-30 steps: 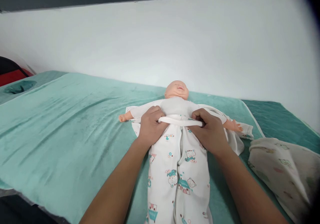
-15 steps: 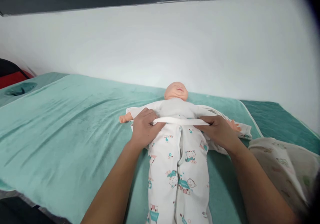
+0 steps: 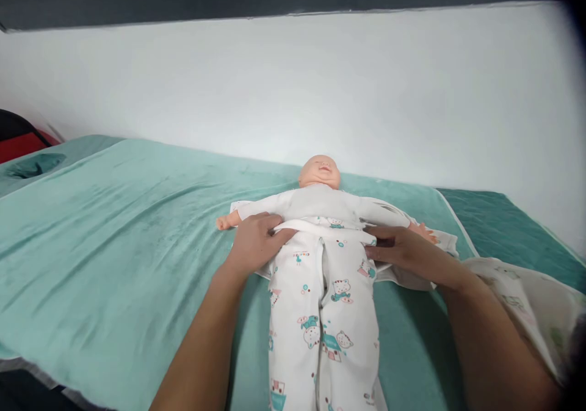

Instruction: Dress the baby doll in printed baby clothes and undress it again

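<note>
A baby doll point(image 3: 319, 173) lies face up on a teal towel point(image 3: 114, 240), arms spread, in a plain white top. White trousers point(image 3: 320, 313) printed with small animals cover its legs. My left hand point(image 3: 253, 244) rests at the doll's left hip, fingers curled onto the white waistband point(image 3: 320, 226). At the other hip my right hand point(image 3: 403, 249) lies flatter, its fingertips on the waistband's end and on the cloth beneath.
A second printed garment point(image 3: 526, 304) lies crumpled at the right. A darker green cover point(image 3: 503, 221) shows beyond the towel's right edge. A white wall runs behind. A red and black object point(image 3: 18, 139) sits at far left.
Both hands have slid outward from the middle of the waistband to the doll's hips. The waistband now lies flatter and wider across the belly. The view has tilted slightly down.
</note>
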{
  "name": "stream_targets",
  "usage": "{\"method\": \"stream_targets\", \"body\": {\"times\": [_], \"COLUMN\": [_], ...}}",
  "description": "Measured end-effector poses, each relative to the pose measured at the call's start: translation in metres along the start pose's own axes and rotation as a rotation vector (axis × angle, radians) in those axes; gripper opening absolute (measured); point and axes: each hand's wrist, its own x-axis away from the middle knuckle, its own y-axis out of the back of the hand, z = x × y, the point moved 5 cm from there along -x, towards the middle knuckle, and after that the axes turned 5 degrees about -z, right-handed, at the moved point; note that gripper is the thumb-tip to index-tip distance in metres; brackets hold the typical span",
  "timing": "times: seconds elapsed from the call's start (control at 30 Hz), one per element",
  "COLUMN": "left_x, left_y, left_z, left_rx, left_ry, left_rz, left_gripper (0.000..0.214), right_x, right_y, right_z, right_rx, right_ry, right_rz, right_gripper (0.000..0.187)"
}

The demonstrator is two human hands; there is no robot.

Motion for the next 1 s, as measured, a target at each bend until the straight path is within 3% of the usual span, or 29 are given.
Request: {"method": "stream_targets", "body": {"times": [0.17,0.37,0.67,0.8,1.0], "left_x": [0.0,0.001,0.001,0.0,-0.002], "left_y": [0.002,0.004,-0.002,-0.003,-0.007], "left_z": [0.0,0.0,0.002,0.002,0.005], "left_rx": [0.108,0.161,0.152,0.121,0.042], "left_ry": [0.034,0.088,0.033,0.037,0.006], "left_rz": [0.085,0.14,0.05,0.023,-0.048], "left_gripper": [0.038,0.032,0.031,0.033,0.037], "right_x": [-0.005,0.0,0.004,0.007,0.011], "right_y": [0.003,-0.001,-0.024,-0.022,-0.022], "right_z": [0.006,0.036,0.067,0.073,0.069], "right_rx": [-0.033,-0.087,0.155,0.278,0.276], "right_ry": [0.042,0.259,0.308,0.311,0.204], "right_rz": [-0.2,-0.299,-0.446,-0.428,-0.278], "right_gripper": [0.031,0.023,0.028,0.035,0.053]}}
